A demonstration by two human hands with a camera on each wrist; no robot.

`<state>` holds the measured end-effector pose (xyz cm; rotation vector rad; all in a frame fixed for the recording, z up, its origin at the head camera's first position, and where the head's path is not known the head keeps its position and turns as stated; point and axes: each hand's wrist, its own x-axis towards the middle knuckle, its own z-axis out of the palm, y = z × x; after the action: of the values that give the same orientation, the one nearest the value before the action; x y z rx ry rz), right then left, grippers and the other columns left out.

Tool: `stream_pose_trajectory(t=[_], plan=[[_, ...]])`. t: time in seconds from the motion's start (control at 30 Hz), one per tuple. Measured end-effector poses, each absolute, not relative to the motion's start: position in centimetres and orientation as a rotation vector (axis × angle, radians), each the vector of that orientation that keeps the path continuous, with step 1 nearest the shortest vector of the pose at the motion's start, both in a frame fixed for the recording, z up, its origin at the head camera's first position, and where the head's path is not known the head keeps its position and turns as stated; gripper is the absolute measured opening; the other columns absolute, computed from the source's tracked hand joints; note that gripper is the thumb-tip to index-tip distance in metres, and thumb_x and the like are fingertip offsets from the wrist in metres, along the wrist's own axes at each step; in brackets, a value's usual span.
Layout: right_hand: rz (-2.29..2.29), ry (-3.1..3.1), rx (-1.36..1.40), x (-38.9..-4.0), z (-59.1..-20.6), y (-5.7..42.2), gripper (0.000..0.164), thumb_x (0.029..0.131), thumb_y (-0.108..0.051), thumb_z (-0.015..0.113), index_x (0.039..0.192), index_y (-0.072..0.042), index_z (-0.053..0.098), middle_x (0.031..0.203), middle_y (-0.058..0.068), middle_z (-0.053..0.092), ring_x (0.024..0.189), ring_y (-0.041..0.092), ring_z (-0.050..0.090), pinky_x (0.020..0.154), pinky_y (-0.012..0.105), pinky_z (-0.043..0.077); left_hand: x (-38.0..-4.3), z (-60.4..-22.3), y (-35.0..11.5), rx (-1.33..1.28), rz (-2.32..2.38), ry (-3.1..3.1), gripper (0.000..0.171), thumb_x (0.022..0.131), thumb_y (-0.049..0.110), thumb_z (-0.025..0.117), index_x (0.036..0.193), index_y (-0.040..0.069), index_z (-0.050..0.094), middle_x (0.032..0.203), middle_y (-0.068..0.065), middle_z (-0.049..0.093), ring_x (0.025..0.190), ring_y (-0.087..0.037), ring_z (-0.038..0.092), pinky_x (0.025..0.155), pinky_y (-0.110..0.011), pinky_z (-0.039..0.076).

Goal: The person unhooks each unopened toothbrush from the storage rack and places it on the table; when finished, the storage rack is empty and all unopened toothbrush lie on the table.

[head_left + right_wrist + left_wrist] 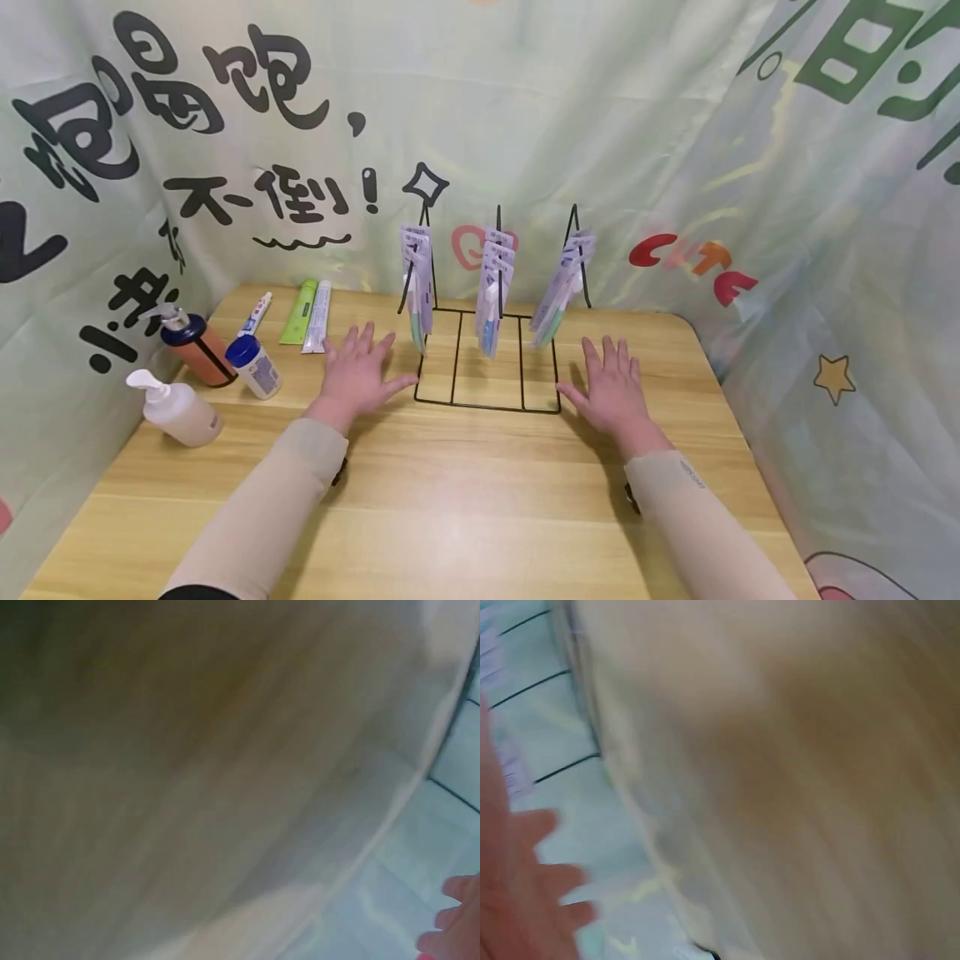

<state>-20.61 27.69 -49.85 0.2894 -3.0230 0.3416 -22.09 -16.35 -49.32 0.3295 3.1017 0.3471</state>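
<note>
A black wire rack [487, 407] stands on the wooden table, with three upright hooks. Small purple packs [495, 283] hang on them in three groups; they look like packaged toothbrushes, with blue or green parts showing. To the rack's left is my left hand [356, 375], palm down, fingers spread and nothing held, its thumb near the frame. My right hand [611, 392] lies the same way on the other side, thumb close to the rack's corner. Whether either thumb touches the wire, I cannot tell. Both wrist views are blurred, with fingers of the left hand [532, 885] and right hand [457, 922] at their edges.
At the left stand a white pump bottle [180, 412], an orange pump bottle with a dark collar [201, 352] and a white jar with a blue lid [258, 371]. Behind them lie a small tube [256, 314], a green tube [299, 315] and a white tube [318, 318]. Printed curtains surround the table [465, 500].
</note>
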Motion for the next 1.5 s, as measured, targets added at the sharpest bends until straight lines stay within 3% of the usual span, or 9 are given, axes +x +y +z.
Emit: stream_pose_trajectory(t=[0.13, 0.27, 0.33, 0.43, 0.57, 0.7, 0.87, 1.27, 1.5], plan=[[0.484, -3.037, 0.292, -19.2, -48.7, 26.3, 0.086, 0.104, -0.046, 0.065, 0.161, 0.007, 0.03, 0.16, 0.04, 0.032, 0.151, 0.061, 0.022, 0.122, 0.073, 0.018, -21.6, -49.1, -15.8, 0.355, 0.573, 2.98, 0.085, 0.1, 0.064, 0.062, 0.161, 0.008, 0.043, 0.169, -0.027, 0.029, 0.154, -0.054, 0.025, 0.12, -0.077, 0.012], [0.761, -2.993, 0.329, -17.6, -48.0, 23.8, 0.068, 0.104, -0.034, 0.068, 0.151, 0.009, 0.047, 0.148, 0.034, 0.054, 0.138, 0.053, 0.049, 0.116, 0.067, 0.037, -21.0, -49.9, -15.3, 0.388, 0.847, 2.933, 0.072, 0.096, 0.042, 0.078, 0.154, 0.007, 0.053, 0.162, -0.027, 0.041, 0.148, -0.052, 0.038, 0.121, -0.071, 0.025], [0.92, -2.94, 0.363, -17.2, -47.7, 22.4, 0.059, 0.103, -0.029, 0.07, 0.146, 0.007, 0.054, 0.138, 0.029, 0.063, 0.128, 0.047, 0.06, 0.108, 0.063, 0.049, -20.7, -50.1, -14.9, 0.362, 0.943, 2.921, 0.067, 0.095, 0.035, 0.081, 0.151, 0.008, 0.057, 0.161, -0.027, 0.043, 0.147, -0.052, 0.04, 0.12, -0.071, 0.026], [1.138, -2.83, 0.43, -16.8, -47.3, 20.4, 0.044, 0.103, -0.019, 0.071, 0.138, 0.006, 0.063, 0.122, 0.02, 0.073, 0.112, 0.037, 0.07, 0.095, 0.055, 0.058, -20.4, -50.5, -14.3, 0.298, 0.997, 2.927, 0.064, 0.093, 0.035, 0.083, 0.148, 0.012, 0.061, 0.164, -0.025, 0.04, 0.149, -0.051, 0.036, 0.12, -0.077, 0.014], [1.352, -2.681, 0.497, -16.5, -46.7, 17.8, 0.028, 0.103, -0.009, 0.069, 0.127, 0.007, 0.069, 0.112, 0.013, 0.076, 0.101, 0.027, 0.072, 0.088, 0.044, 0.062, -20.0, -51.3, -13.7, 0.224, 1.02, 2.899, 0.066, 0.091, 0.039, 0.084, 0.148, 0.015, 0.062, 0.17, -0.026, 0.027, 0.156, -0.053, 0.021, 0.114, -0.085, -0.004], [1.514, -2.538, 0.561, -16.6, -46.1, 14.9, 0.02, 0.102, -0.003, 0.068, 0.12, 0.005, 0.073, 0.109, 0.013, 0.077, 0.097, 0.025, 0.073, 0.086, 0.036, 0.063, -20.0, -52.2, -13.5, 0.196, 1.111, 2.829, 0.067, 0.091, 0.037, 0.084, 0.149, 0.013, 0.061, 0.172, -0.026, 0.018, 0.157, -0.054, 0.012, 0.114, -0.083, -0.007], [1.625, -2.45, 0.621, -17.1, -45.5, 11.5, 0.02, 0.101, -0.003, 0.071, 0.119, 0.002, 0.073, 0.106, 0.01, 0.077, 0.096, 0.022, 0.073, 0.086, 0.03, 0.062, -20.1, -52.8, -13.5, 0.225, 1.184, 2.811, 0.061, 0.091, 0.033, 0.084, 0.145, 0.011, 0.065, 0.171, -0.028, 0.02, 0.156, -0.056, 0.011, 0.115, -0.082, -0.009], [1.738, -2.158, 0.549, -19.8, -44.0, 5.8, 0.025, 0.1, -0.002, 0.072, 0.124, 0.005, 0.068, 0.115, 0.02, 0.073, 0.103, 0.032, 0.072, 0.09, 0.037, 0.062, -19.8, -53.7, -13.5, 0.27, 1.164, 2.824, 0.055, 0.094, 0.035, 0.081, 0.143, 0.014, 0.067, 0.171, -0.028, 0.021, 0.157, -0.055, 0.008, 0.115, -0.081, -0.011], [1.752, -2.13, 0.566, -21.2, -42.9, 3.2, 0.03, 0.099, -0.004, 0.074, 0.128, 0.004, 0.068, 0.118, 0.017, 0.073, 0.107, 0.031, 0.071, 0.094, 0.042, 0.06, -19.8, -53.9, -13.8, 0.271, 1.134, 2.879, 0.049, 0.095, 0.031, 0.08, 0.139, 0.012, 0.07, 0.17, -0.028, 0.026, 0.156, -0.056, 0.012, 0.114, -0.084, -0.007]])
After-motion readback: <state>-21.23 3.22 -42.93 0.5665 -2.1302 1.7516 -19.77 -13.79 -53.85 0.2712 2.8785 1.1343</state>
